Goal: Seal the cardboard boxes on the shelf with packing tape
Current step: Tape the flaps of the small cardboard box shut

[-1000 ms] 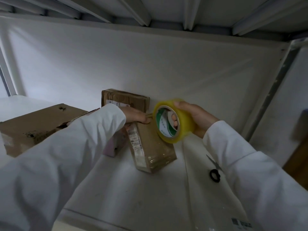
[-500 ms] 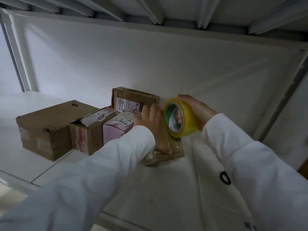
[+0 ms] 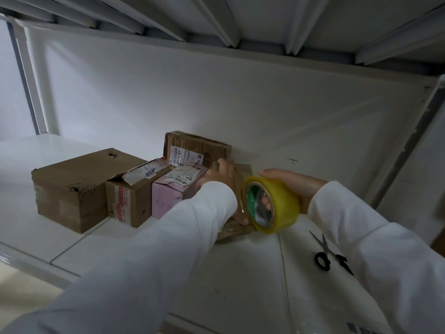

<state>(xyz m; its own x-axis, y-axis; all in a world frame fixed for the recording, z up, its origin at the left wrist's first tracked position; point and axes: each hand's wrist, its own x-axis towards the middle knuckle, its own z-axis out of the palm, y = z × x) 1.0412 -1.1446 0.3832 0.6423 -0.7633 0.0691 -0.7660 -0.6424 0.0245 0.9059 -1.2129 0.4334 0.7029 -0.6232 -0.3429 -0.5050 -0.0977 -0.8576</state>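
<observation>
Held the tape roll (image 3: pixel 272 205) in the right hand (image 3: pixel 295 186), fingers through its core. Pressed the left hand (image 3: pixel 220 174) flat on the small box (image 3: pixel 231 231), at 9 o'clock of the roll. Risk: crooked strip, should the box slide.

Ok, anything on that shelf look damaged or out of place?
Yes. The small brown box beside the pink box has a torn top flap lifting up. The large box shows scuffed, torn patches along its front top edge.
</observation>
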